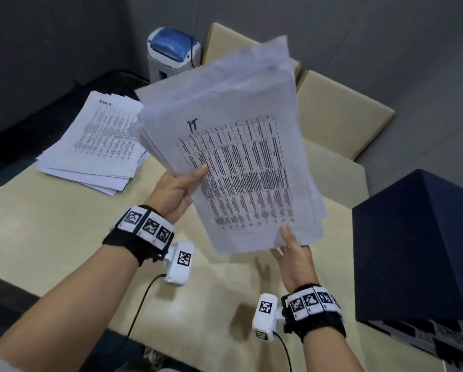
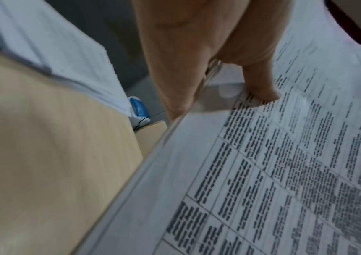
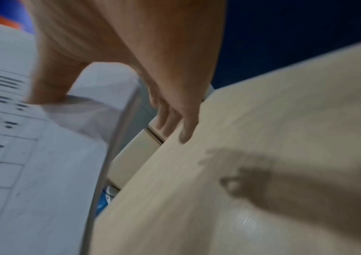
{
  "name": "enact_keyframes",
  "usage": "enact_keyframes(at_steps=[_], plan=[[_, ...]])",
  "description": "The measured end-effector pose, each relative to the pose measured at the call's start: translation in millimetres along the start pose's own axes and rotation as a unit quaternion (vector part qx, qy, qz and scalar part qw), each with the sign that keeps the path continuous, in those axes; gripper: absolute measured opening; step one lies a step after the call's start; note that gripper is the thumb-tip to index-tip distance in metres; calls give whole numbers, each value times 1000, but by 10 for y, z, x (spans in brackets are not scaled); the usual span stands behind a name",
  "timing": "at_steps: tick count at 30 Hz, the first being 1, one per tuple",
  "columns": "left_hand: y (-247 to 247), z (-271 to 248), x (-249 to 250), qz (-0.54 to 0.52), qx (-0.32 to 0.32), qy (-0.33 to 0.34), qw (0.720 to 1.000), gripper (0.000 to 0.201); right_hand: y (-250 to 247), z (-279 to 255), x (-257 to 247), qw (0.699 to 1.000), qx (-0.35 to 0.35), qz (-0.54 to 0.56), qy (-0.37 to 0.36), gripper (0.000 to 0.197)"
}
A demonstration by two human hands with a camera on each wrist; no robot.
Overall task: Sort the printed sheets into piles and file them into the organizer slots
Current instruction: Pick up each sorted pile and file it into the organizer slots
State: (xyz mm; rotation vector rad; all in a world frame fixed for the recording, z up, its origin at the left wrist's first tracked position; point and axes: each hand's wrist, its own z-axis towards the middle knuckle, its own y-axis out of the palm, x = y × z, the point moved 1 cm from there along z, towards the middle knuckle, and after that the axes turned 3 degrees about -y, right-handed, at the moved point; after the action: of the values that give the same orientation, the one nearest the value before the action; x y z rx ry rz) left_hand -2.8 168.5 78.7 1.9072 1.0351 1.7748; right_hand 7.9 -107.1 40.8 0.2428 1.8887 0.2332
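The right hand (image 3: pixel 114 57) is pinching the sheets (image 3: pixel 33 172), its thumb (image 3: pixel 46 86) pressing on the printed top and its fingers (image 3: pixel 175 119) reaching under the stack's edge. Beneath the fingers the surface (image 3: pixel 262 138) is carrying the hand's blurred shadow (image 3: pixel 273 186).

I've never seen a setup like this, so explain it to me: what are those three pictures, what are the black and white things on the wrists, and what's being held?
A person is sorting papers. The big picture comes from a head camera; the two blurry ones come from small white cameras strapped to each wrist beside black bands with printed marker squares. The left hand and right hand both grip a stack of printed sheets with "IT" handwritten on top, held above the beige table. A second pile marked "Admin" lies on the table. At right stands a dark blue box.
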Motion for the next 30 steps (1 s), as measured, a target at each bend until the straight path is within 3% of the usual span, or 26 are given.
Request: enact_keyframes(at_steps=[3,6,9,10,14,18,21,25,30], plan=[[20,-48,-204,-27,-10,-75,997,29,65,71,-120,991,-24,128,3,66],[-233,32,-291,35,85,-84,992,30,41,139,-348,996,27,57,-62,48],[-616,138,-114,65,194,-53,977,69,47,95,-601,988,56,-49,-138,48],[-701,162,-33,98,200,-37,974,72,60,66,-667,983,51,-78,-158,43],[-703,254,205,252,143,17,957,43,131,-27,-776,970,24,-138,-199,17],[-550,237,89,286,90,50,953,47,36,83,-550,977,37,-114,-178,30],[-613,209,-185,294,119,3,948,32,-107,194,-216,985,33,-123,-116,45],[-683,232,-548,302,153,-59,939,30,-285,324,125,976,38,-204,-73,42],[-632,248,-682,279,170,-73,942,31,-337,385,178,982,55,-169,-59,75]])
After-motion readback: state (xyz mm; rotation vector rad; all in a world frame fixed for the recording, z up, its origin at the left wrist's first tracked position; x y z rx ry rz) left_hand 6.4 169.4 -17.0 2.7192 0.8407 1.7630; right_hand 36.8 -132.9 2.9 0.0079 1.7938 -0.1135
